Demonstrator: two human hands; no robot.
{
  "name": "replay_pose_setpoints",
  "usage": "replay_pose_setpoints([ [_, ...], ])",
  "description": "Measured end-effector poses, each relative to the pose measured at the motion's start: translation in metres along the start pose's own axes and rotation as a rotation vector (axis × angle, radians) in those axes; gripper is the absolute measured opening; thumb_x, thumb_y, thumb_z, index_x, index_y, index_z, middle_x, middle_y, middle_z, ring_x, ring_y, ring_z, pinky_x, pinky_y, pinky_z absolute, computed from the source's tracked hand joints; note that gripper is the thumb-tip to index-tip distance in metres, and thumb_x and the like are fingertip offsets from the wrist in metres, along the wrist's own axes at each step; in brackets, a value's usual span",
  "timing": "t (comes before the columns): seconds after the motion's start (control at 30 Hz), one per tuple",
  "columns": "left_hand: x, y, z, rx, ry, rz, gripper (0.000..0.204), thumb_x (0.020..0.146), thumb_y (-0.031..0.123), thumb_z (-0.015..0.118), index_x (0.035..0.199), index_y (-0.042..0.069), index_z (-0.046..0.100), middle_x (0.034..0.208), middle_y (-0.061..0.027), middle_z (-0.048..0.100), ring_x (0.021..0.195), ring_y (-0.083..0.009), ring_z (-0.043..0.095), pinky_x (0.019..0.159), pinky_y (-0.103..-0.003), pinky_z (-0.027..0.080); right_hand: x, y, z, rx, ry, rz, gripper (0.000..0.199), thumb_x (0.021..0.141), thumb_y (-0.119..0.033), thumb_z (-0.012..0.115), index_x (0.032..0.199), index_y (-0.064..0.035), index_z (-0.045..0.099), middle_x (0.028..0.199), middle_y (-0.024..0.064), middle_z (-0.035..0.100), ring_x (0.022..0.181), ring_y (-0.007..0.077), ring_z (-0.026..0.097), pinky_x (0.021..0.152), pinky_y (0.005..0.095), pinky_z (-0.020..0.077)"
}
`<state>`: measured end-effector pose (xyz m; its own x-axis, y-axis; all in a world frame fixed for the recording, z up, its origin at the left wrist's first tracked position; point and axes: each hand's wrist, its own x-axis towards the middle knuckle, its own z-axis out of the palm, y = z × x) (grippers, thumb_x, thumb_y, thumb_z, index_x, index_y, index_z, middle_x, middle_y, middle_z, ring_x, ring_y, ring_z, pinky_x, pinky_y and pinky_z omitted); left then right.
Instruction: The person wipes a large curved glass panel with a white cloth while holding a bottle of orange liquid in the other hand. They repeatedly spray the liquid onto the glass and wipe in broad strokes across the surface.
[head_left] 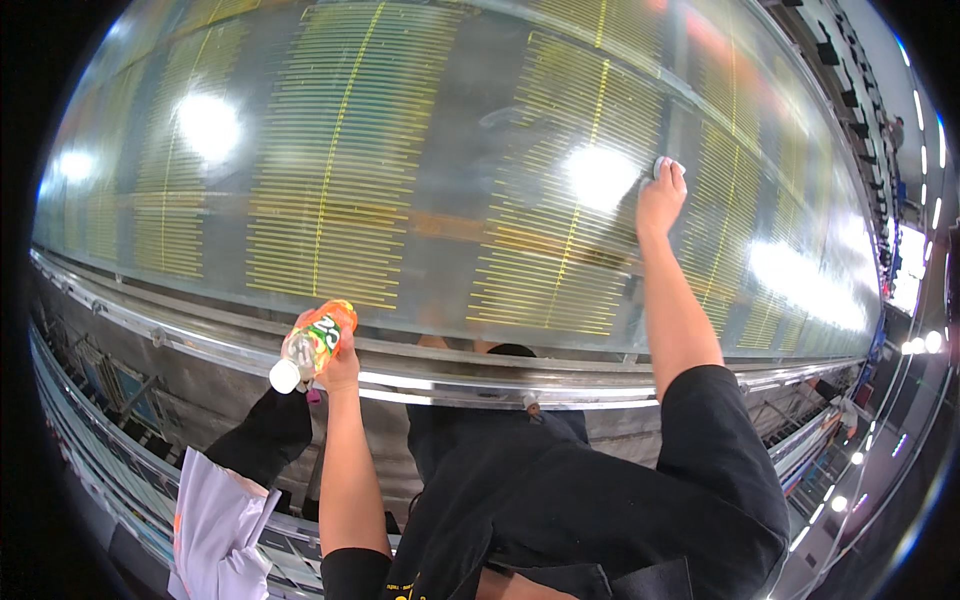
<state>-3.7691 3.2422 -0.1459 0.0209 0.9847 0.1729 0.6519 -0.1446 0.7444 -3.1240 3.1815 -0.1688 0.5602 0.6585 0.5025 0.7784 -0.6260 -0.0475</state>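
My left hand [342, 362] is wrapped round a plastic bottle [318, 343] with an orange and green label and a white cap. The bottle tilts, its cap toward me, above the metal front edge of a wide, shiny, glass-like panel [440, 160]. Farther out to the right, my right hand [662, 200] is closed on a small pale wad [658, 168], perhaps a cloth, at the panel's surface. Fingers hide much of the wad. Rows of yellow lines [325, 200] show on the panel, along with bright light reflections.
A metal rail [470, 388] runs along the panel's near edge, between it and my body. At the lower left is another person's pale lilac garment [215, 525] beside a black sleeve or trouser leg. Metal framework [110, 430] lies below. Strip lights and equipment line the far right.
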Motion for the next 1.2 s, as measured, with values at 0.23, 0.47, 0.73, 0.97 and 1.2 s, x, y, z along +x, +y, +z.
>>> replay_pose_setpoints([
  [0.23, -0.001, -0.004, -0.001, 0.017, -0.059, -0.020, 0.073, 0.102, 0.061, 0.069, 0.135, -0.003, 0.056, 0.127, -0.0155, 0.066, 0.118, -0.0322, 0.064, 0.106, -0.044, 0.050, -0.001, -0.272, 0.009, 0.594, -0.217, -0.337, 0.048, 0.084, 0.004, 0.066, 0.130, -0.0064, 0.074, 0.146, 0.0125, 0.067, 0.137, 0.0360, 0.061, 0.118, 0.0493, 0.0460],
  [0.47, -0.007, -0.015, 0.002, 0.087, -0.005, 0.021, 0.073, 0.102, 0.059, 0.071, 0.138, -0.002, 0.055, 0.130, -0.0141, 0.065, 0.123, -0.0320, 0.063, 0.110, -0.043, 0.047, -0.005, -0.022, 0.009, 0.191, -0.119, -0.064, 0.044, 0.085, 0.007, 0.063, 0.126, -0.0043, 0.075, 0.134, 0.0191, 0.072, 0.131, 0.0400, 0.065, 0.113, 0.0527, 0.0480],
  [0.73, -0.004, -0.003, -0.002, -0.004, -0.078, -0.066, 0.063, 0.103, 0.052, 0.071, 0.136, 0.000, 0.059, 0.128, -0.0136, 0.068, 0.118, -0.0319, 0.066, 0.105, -0.042, 0.051, -0.002, -0.261, 0.018, 0.584, -0.186, -0.343, 0.046, 0.088, 0.002, 0.062, 0.132, -0.0031, 0.073, 0.143, 0.0187, 0.070, 0.140, 0.0366, 0.061, 0.123, 0.0511, 0.0413],
  [0.97, -0.014, -0.023, 0.000, 0.076, 0.009, 0.029, 0.065, 0.102, 0.054, 0.072, 0.138, 0.002, 0.058, 0.131, -0.0117, 0.066, 0.123, -0.0315, 0.064, 0.111, -0.043, 0.046, 0.009, -0.041, -0.006, 0.057, -0.184, 0.084, 0.037, 0.091, -0.002, 0.061, 0.126, -0.0026, 0.072, 0.142, 0.0223, 0.069, 0.134, 0.0404, 0.062, 0.118, 0.0496, 0.0454],
  [1.2, -0.007, -0.017, 0.003, 0.064, -0.059, -0.042, 0.069, 0.104, 0.056, 0.069, 0.138, -0.003, 0.058, 0.134, -0.0160, 0.068, 0.123, -0.0321, 0.066, 0.109, -0.043, 0.049, -0.059, -0.247, -0.025, 0.371, -0.246, -0.312, 0.026, 0.093, -0.012, 0.059, 0.117, -0.0032, 0.066, 0.119, 0.0213, 0.065, 0.108, 0.0416, 0.062, 0.097, 0.0553, 0.0467],
])
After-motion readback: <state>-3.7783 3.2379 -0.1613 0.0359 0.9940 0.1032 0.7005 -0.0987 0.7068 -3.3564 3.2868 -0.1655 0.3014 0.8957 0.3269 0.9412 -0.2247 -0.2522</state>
